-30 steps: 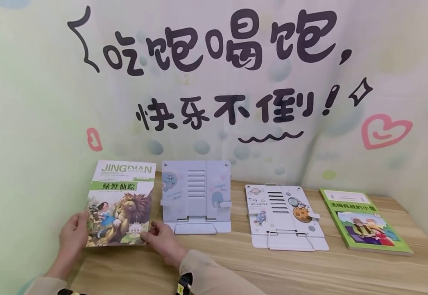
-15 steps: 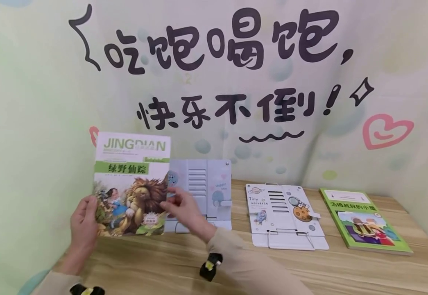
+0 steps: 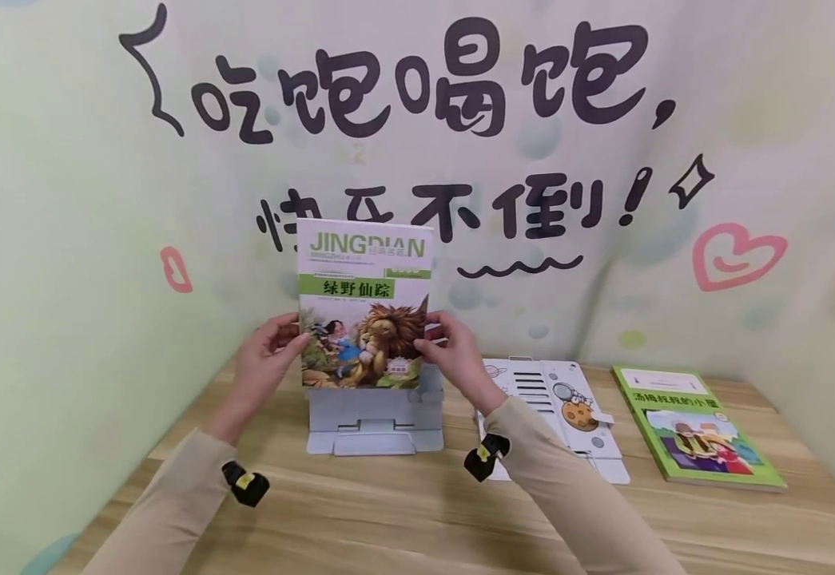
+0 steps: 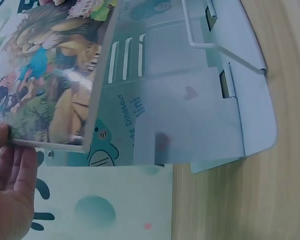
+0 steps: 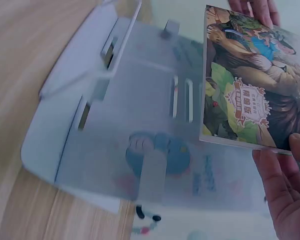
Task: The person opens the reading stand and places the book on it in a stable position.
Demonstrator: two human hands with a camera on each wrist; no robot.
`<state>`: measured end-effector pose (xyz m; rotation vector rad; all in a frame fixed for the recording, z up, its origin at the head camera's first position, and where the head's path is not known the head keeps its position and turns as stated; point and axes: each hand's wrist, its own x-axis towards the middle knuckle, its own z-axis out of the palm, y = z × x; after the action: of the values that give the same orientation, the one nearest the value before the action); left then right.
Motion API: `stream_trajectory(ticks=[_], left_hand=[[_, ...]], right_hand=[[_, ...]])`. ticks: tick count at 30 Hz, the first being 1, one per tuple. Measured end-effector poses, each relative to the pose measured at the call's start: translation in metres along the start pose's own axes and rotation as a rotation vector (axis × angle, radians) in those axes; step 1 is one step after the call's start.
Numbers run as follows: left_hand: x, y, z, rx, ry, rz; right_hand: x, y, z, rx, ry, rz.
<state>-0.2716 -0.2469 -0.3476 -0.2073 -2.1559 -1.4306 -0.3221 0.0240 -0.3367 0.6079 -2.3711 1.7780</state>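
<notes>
A paperback book (image 3: 363,303) with a girl and a lion on its cover is held upright in the air between both hands. My left hand (image 3: 268,359) pinches its left edge, thumb in front and fingers behind. Its right edge is pinched by my right hand (image 3: 456,351) in the same way. Behind and just below the book stands a pale blue book stand (image 3: 374,411), its upper part hidden by the cover. Both wrist views show the book apart from the stand's panel, with the wire holder (image 4: 204,45) at the stand's lower lip.
To the right, a white book stand (image 3: 564,399) with space drawings leans on the wooden table (image 3: 359,511), partly covered by my right forearm. A green book (image 3: 701,431) lies flat farther right. A printed cloth wall (image 3: 532,303) rises close behind the stands.
Both hands have lifted the book from the table's left side and carried it rightward and up, in front of the pale blue stand. The stands and the green book stay put.
</notes>
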Motion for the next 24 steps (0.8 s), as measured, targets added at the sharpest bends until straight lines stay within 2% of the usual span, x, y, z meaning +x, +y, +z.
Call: stream_trajectory(ticks=[4,8,15,18,24], left_hand=[[0.008,-0.006,0.011,-0.002,-0.062,0.023],[0.006,-0.017,0.016,0.036,-0.097,0.017],[0.001,-0.029,0.015,0.104,-0.161,0.029],[0.0,-0.032,0.014,0.13,-0.186,0.017],[-0.006,-0.037,0.013,0.258,-0.24,-0.026]], right_hand=[[0.002,0.01,-0.01,-0.126,0.049,-0.041],[0.002,0.02,-0.012,-0.225,0.057,-0.079],[-0.007,0.034,-0.008,-0.358,0.054,-0.143],[-0.01,0.037,-0.006,-0.421,0.052,-0.156],[-0.017,0.044,-0.001,-0.619,0.043,-0.148]])
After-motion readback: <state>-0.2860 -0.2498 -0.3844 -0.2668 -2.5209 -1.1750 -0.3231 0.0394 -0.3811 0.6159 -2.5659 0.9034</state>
